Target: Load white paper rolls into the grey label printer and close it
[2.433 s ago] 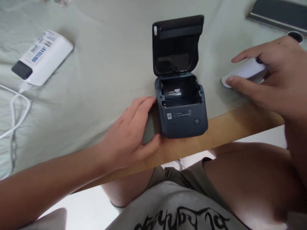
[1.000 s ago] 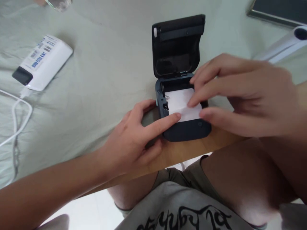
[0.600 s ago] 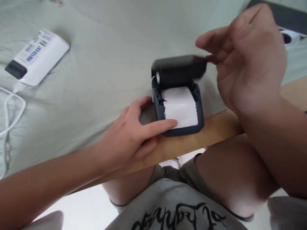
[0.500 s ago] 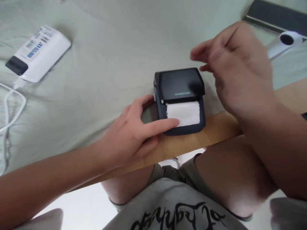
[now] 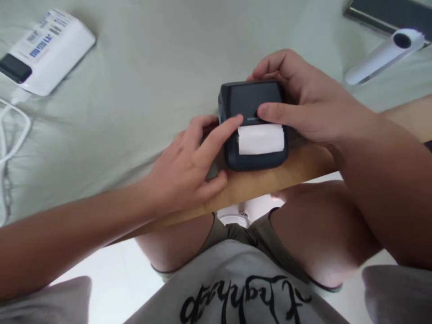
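Observation:
A small black label printer [image 5: 254,101] sits near the front edge of the table, its lid down flush. White paper [image 5: 261,139] shows across its front. My left hand [image 5: 189,166] grips the printer's left side, with the thumb on the lid's lower left corner. From the right, my right hand [image 5: 300,101] wraps round the back and right side, its thumb pressing on the lid near the printed lettering. The fingers behind the printer are partly hidden.
A white device with a label [image 5: 50,49] and a white cable [image 5: 25,130] lie on the left. At the right are a white handheld device [image 5: 381,58] and a dark flat object [image 5: 391,15]. A pale green cloth [image 5: 151,67] covers the table up to its wooden edge [image 5: 297,162].
My right hand has come down onto the printer. Its lid, slightly raised before, is now down. My left thumb has moved from the paper up to the lid.

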The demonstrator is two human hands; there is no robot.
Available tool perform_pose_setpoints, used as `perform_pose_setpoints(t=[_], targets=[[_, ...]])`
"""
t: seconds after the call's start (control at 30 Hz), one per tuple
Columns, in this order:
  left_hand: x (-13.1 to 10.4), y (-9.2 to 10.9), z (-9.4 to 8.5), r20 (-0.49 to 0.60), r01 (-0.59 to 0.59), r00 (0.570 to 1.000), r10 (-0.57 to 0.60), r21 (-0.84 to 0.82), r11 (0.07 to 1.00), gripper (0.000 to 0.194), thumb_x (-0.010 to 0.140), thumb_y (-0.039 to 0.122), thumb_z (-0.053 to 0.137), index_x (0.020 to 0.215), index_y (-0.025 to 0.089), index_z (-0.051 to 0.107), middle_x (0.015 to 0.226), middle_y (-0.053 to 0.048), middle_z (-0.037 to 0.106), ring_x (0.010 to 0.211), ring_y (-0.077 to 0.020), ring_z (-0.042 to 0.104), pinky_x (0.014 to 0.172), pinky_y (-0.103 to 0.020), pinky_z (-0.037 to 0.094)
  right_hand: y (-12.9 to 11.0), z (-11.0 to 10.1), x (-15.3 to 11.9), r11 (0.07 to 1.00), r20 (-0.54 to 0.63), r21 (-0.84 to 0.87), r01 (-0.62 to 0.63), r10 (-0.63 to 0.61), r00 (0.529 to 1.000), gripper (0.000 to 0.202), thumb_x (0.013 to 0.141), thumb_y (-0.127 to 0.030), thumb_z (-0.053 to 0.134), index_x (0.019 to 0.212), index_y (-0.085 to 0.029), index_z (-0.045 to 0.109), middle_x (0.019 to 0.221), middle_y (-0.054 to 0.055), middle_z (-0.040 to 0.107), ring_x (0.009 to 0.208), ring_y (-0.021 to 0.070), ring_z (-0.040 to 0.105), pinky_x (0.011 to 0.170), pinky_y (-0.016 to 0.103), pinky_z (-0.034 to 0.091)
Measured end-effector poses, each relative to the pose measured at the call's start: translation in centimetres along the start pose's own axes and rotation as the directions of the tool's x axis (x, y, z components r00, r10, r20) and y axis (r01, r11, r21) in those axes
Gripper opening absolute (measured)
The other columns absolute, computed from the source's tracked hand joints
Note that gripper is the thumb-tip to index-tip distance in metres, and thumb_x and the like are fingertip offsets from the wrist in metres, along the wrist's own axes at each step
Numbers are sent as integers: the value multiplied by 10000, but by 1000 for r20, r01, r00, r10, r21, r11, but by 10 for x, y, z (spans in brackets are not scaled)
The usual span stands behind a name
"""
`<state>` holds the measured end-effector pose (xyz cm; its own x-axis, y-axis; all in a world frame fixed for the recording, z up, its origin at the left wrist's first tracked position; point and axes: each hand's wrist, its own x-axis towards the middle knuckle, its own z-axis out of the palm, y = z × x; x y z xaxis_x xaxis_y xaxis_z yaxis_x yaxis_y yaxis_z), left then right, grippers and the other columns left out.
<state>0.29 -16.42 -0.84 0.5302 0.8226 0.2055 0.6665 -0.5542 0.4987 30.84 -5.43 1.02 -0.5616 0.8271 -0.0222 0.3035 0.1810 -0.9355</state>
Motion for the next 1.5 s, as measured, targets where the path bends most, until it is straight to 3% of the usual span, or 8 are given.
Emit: perform_pose_setpoints(t=[0.3,0.53,0.7,0.8,1.0,1.07,1.27,1.5], targets=[[16,10,4,64,39,997,-48,136,990,941,1132,234,696,2003,93,371,1795,-228,653,1599,-412,748,1430,-634,638,11,28,-13,953,-242,-285,102,-174,955,540,1066,-549,723,1530,-293,617,1737,129,653,1525,267,640,1332,440,620],[11,-3,9,12,20,1000,-23,182,983,999,1132,209,678,2052,179,291,1786,-128,655,1606,-346,748,1420,-554,650,4,25,-4,918,-451,-386,-89,-104,886,178,1183,-440,501,1265,-322,606,1289,104,724,1220,256,598,1339,480,603],[9,-1,6,-16,45,999,-42,195,980,947,1130,220,573,2044,167,329,1794,-104,655,1601,-352,738,1407,-572,656,1,26,-2,912,-395,-389,-128,-39,918,399,1268,-586,569,1413,-235,690,1099,46,710,952,184,593,1069,406,658],[8,4,4,8,91,995,-95,199,976,938,1141,241,554,2037,129,299,1855,-86,627,1673,-340,682,1461,-543,615,-3,26,-1,916,-363,-382,-122,-27,932,160,1235,-423,480,1286,-328,599,954,17,653,929,226,559,1093,401,638],[10,0,1,36,133,989,-144,215,968,985,1149,326,515,2043,75,185,1929,-124,540,1779,-380,569,1522,-615,539,-2,25,9,932,-318,-361,-37,-86,944,56,1242,-296,487,1260,-289,539,1480,74,739,1192,190,656,1233,321,584],[12,-9,1,81,72,993,-87,170,983,1180,1059,491,618,2036,12,161,1923,-241,512,1766,-461,575,1460,-679,589,4,26,13,938,-308,-346,-7,-107,945,184,1199,-153,425,1326,-226,537,1520,96,718,1271,165,680,1304,310,543],[13,-25,4,138,115,982,-131,119,986,1306,947,477,717,2043,70,135,1972,-278,462,1828,-492,520,1515,-688,513,23,25,16,946,-277,-308,98,-188,942,356,1086,-52,374,1375,-195,522,1409,74,719,1139,141,682,1210,305,554],[12,-10,9,121,114,984,-132,148,982,1246,935,422,606,2034,60,142,1928,-270,486,1796,-506,560,1475,-734,523,25,21,7,961,-329,-274,48,-141,934,366,1065,-41,433,1335,-259,551,1116,28,645,894,167,559,1050,324,540]])
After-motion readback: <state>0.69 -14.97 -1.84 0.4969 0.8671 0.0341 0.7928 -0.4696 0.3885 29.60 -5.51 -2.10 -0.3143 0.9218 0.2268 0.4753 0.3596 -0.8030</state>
